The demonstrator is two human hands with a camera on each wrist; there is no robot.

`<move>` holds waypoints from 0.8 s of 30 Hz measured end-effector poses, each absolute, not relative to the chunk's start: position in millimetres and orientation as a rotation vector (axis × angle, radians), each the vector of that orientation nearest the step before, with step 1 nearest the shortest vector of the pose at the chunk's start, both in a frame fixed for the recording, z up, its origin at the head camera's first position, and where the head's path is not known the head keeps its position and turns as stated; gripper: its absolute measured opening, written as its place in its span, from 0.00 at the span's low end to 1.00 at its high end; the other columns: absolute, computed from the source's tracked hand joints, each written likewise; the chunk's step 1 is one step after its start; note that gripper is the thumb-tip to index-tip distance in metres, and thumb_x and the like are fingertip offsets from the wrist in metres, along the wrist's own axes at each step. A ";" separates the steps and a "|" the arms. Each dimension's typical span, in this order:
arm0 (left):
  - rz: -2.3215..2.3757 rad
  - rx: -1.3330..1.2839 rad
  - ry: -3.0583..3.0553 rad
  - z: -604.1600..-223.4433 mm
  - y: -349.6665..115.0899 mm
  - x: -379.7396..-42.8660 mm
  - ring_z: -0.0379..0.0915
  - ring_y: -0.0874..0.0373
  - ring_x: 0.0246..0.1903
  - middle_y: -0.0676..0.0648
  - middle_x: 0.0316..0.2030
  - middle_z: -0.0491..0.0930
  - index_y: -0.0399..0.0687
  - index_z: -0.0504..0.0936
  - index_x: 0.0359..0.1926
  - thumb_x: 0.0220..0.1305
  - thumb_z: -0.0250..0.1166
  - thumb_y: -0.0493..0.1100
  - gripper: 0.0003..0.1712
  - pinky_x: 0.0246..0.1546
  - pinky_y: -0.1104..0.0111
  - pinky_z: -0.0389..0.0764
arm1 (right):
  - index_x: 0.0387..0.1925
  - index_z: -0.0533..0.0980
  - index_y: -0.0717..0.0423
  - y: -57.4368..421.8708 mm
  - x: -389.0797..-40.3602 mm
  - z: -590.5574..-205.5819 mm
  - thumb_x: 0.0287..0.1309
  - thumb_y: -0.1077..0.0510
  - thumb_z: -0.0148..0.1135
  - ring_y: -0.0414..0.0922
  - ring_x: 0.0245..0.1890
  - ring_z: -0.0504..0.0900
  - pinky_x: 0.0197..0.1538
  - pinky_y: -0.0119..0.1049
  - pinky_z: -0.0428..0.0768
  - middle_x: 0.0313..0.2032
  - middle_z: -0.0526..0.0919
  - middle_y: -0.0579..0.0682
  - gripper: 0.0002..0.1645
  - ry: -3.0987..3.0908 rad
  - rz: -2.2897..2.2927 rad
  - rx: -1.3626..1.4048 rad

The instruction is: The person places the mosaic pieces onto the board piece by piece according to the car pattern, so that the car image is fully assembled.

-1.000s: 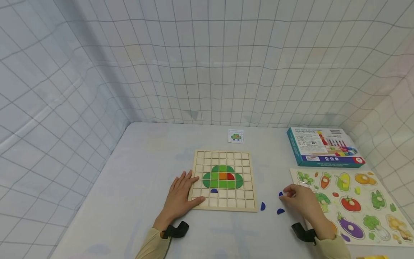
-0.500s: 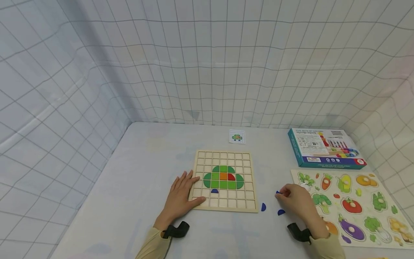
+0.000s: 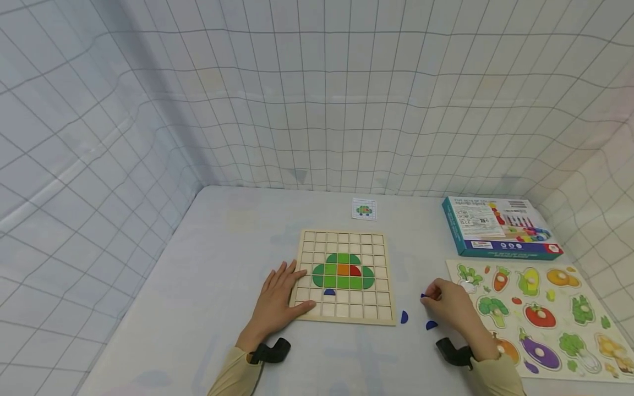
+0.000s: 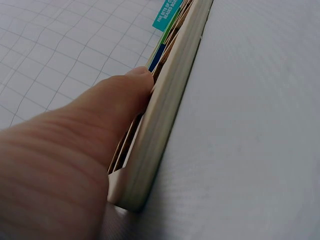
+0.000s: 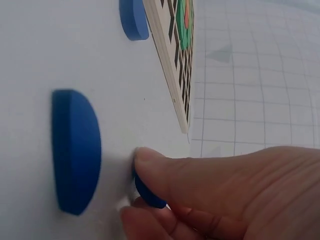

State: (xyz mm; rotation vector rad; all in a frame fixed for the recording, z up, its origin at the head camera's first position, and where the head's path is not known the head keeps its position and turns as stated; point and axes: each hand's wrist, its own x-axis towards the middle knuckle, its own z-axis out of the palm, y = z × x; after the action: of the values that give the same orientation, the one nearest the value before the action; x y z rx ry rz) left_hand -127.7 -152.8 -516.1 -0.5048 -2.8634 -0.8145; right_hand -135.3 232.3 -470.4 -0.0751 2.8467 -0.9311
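My left hand (image 3: 274, 300) lies spread over the left edge of a wooden grid board (image 3: 342, 314), its thumb and fingers resting on the frame. Set in the board is a pattern of green pieces (image 3: 342, 282) with an orange square (image 3: 343, 269) and a red piece (image 3: 354, 270). Just below them sits one blue half-circle (image 3: 329, 292). Right of the board, my right hand (image 3: 451, 302) pinches another blue half-circle (image 5: 149, 194) between thumb and fingers, close over the table. Two more lie nearby, one by the board's corner (image 3: 404, 317) and one (image 5: 77, 152) nearer the hand.
Behind the board lies a small pattern card (image 3: 364, 209) with a similar coloured figure. A teal and white toy box (image 3: 500, 226) stands at the back right. In front of it a vegetable puzzle board (image 3: 525, 294) extends beneath the right forearm. Grid-patterned cloth walls (image 3: 307, 110) surround the table.
My right hand has shifted a little left with the blue half-circle between its fingertips. The left hand stays on the board, and the view has shifted slightly.
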 end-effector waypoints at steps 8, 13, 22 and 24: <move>-0.810 -0.505 -2.869 -514.5 -152.7 -127.0 0.41 0.48 0.71 0.43 0.70 0.55 0.49 0.67 0.67 0.54 0.64 0.67 0.45 0.68 0.54 0.40 | 0.30 0.77 0.59 223.2 -132.5 -467.0 0.51 0.63 0.70 0.44 0.25 0.70 0.27 0.34 0.71 0.22 0.73 0.46 0.07 2.927 -0.958 -0.116; -0.810 -0.514 -2.863 -514.1 -152.7 -126.3 0.42 0.48 0.71 0.42 0.70 0.55 0.49 0.67 0.67 0.54 0.64 0.67 0.45 0.68 0.53 0.41 | 0.33 0.81 0.60 209.8 -133.5 -461.1 0.51 0.64 0.70 0.42 0.24 0.69 0.25 0.32 0.69 0.22 0.72 0.45 0.06 2.982 -0.998 -0.227; -0.817 -0.516 -2.850 -513.8 -152.5 -126.0 0.42 0.47 0.70 0.41 0.70 0.55 0.48 0.67 0.66 0.54 0.64 0.66 0.44 0.68 0.53 0.41 | 0.27 0.79 0.52 165.3 -137.7 -450.0 0.51 0.60 0.71 0.40 0.22 0.70 0.22 0.32 0.70 0.22 0.74 0.40 0.07 2.882 -1.100 -0.397; -0.815 -0.513 -2.853 -513.9 -152.5 -126.1 0.42 0.47 0.70 0.42 0.70 0.55 0.48 0.67 0.67 0.54 0.64 0.66 0.44 0.68 0.53 0.41 | 0.26 0.78 0.49 153.7 -139.4 -450.3 0.50 0.59 0.72 0.39 0.22 0.70 0.22 0.31 0.70 0.21 0.74 0.38 0.08 2.848 -1.104 -0.450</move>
State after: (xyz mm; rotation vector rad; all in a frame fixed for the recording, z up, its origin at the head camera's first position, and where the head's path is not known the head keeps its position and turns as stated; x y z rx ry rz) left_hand -126.1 -152.5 -513.9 -0.5135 -2.8525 -0.8146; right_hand -139.4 153.7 -450.3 -0.4498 2.8479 -1.1044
